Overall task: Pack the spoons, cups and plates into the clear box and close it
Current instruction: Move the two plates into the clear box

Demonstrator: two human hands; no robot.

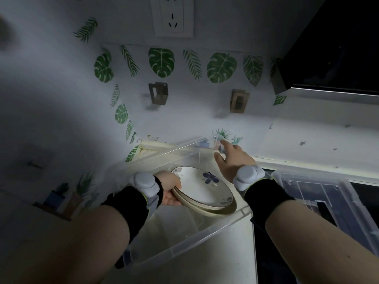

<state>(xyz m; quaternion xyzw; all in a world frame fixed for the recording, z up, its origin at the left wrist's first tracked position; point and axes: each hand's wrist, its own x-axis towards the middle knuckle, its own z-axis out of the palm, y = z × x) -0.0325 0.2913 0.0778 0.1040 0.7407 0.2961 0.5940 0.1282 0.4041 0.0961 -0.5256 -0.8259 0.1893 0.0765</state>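
On the pale counter (215,253), tight against the leaf-patterned wall, the clear box (196,234) sat open and took up most of the view. Its lid (320,193) lay off to the right, just beside it, still to be fitted. Inside the box's outline came the plates (205,191), two of them stacked, the top one white with a blue flower, tilted with the far edge higher. The left hand (170,189) was clamped on the stack's left rim, thumb over the top and fingers curled beneath, carrying the load alone. The right hand (229,158) was spread wide and held nothing, fingers reaching at the box's far right corner; whether they touched the wall I could not tell.

My read: the stack was going down into the box. Done well, that meant steadying the box with the free hand, levelling the plates before they met the floor, setting the low edge down first and sliding the fingers out last. A one-sided grip on two loose plates risked the top one slipping. No spoons or cups were in view.
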